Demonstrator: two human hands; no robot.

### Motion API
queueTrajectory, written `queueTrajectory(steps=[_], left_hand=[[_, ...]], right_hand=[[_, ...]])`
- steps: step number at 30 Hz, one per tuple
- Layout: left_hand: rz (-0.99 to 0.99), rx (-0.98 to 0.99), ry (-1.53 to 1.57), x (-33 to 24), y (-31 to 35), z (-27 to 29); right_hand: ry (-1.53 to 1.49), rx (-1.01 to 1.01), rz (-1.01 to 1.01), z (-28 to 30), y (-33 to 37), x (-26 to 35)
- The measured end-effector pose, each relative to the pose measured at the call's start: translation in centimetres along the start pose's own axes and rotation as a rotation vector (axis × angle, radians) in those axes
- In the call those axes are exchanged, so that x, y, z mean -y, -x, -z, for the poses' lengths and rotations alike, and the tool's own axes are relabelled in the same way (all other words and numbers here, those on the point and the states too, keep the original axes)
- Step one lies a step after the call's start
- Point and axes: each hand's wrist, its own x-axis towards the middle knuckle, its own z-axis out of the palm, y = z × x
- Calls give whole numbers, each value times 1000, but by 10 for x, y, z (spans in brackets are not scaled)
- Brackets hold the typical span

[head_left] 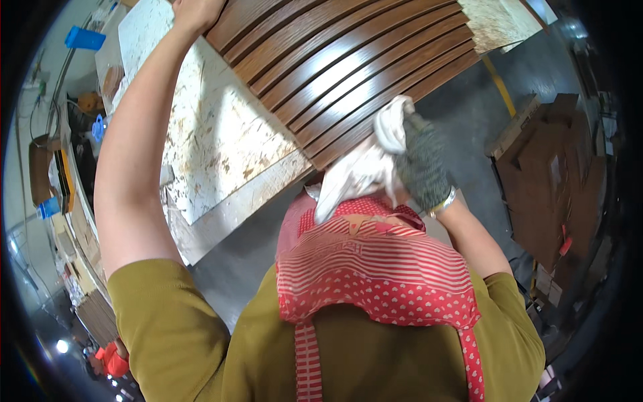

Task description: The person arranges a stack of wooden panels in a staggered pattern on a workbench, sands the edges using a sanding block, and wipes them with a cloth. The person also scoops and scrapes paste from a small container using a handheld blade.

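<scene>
A brown panel of parallel wooden slats [328, 74] lies on the worktop, its glossy face catching bright light. At the panel's upper left edge rests my bare left hand [199, 12]; its fingers are mostly cut off by the top of the picture, so their grip is hidden. My right hand [423, 164], in a dark grey-green knit glove, is closed on a white cloth [362, 171]. The cloth bunches up by the panel's near edge and hangs down in front of my red patterned apron [375, 268].
Under the panel is a pale, stained worktop [228, 134]. Brown cardboard [549, 181] stands on the right, beyond a yellow floor line [499, 86]. A blue container [85, 38] and cluttered shelving are at far left. Another person in red [112, 360] is at lower left.
</scene>
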Motion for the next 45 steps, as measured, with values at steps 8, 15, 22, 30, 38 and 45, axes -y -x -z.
queueTrajectory(steps=[8, 15, 22, 30, 38, 45], left_hand=[[58, 33, 24, -18, 5, 16], [82, 39, 22, -17, 7, 12], [85, 24, 11, -19, 4, 13], [89, 5, 25, -14, 4, 6], [41, 9, 69, 7, -12, -8], [5, -28, 13, 11, -3, -12]], right_hand=[[-202, 242, 263, -53, -14, 65], [-74, 83, -187, -27, 24, 33], [73, 711, -162, -65, -5, 60], [-585, 50, -249, 7, -11, 35], [114, 172, 507, -35, -40, 77], [217, -37, 126, -2, 10, -24]])
